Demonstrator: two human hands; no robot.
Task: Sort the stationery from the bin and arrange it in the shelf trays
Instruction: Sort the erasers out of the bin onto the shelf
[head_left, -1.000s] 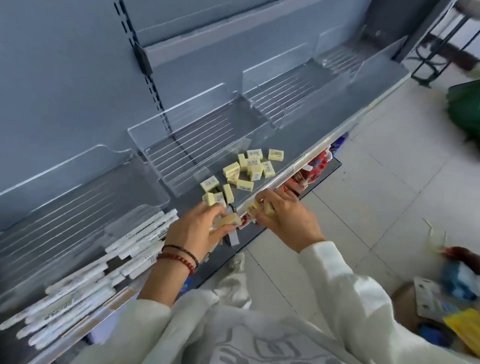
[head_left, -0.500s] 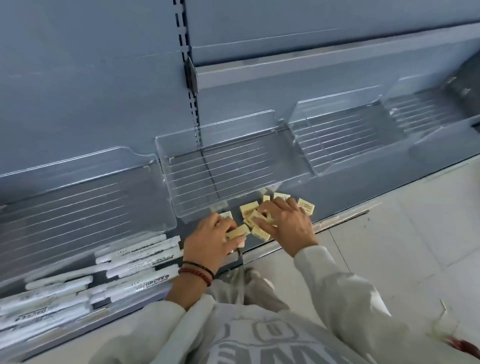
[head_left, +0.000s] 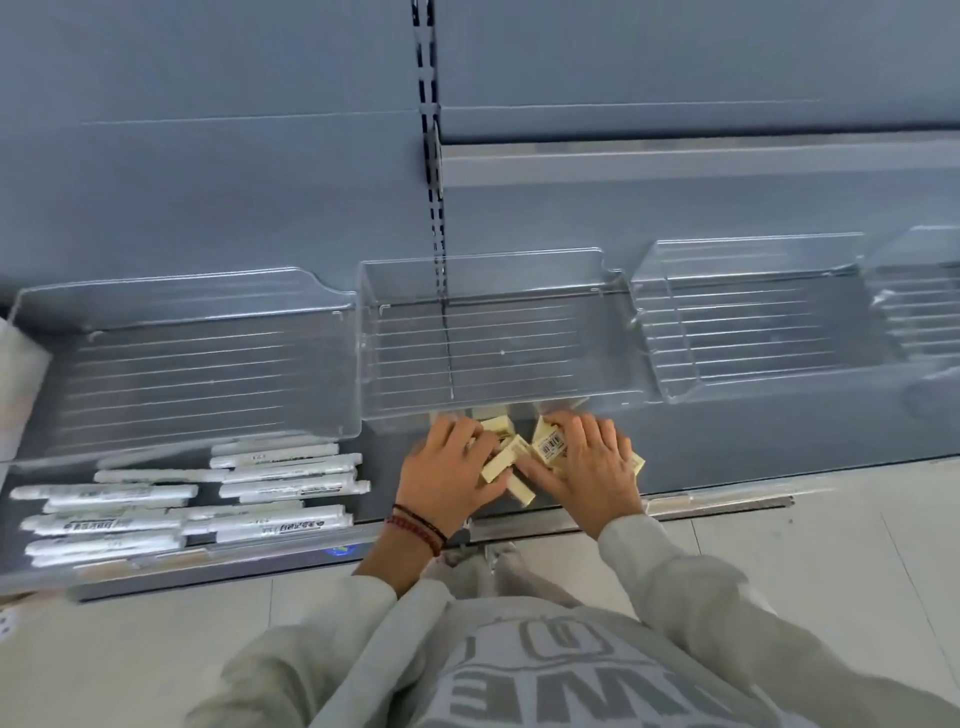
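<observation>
Your left hand (head_left: 447, 470) and right hand (head_left: 589, 467) have come in from the shelf's front lip and now bracket the erasers (head_left: 550, 448). A second ago these lay scattered; now they are bunched between your palms. The left grip curls round a couple of blocks, while the right lies spread, fingers pressing on the heap. That suggests the gathering is nearly done and the lift comes next. Left of the grip, the pens (head_left: 283, 483) lie in rows on the shelf (head_left: 753, 457). Just beyond your fingertips stands the middle tray (head_left: 493, 338), probably where the erasers go.
</observation>
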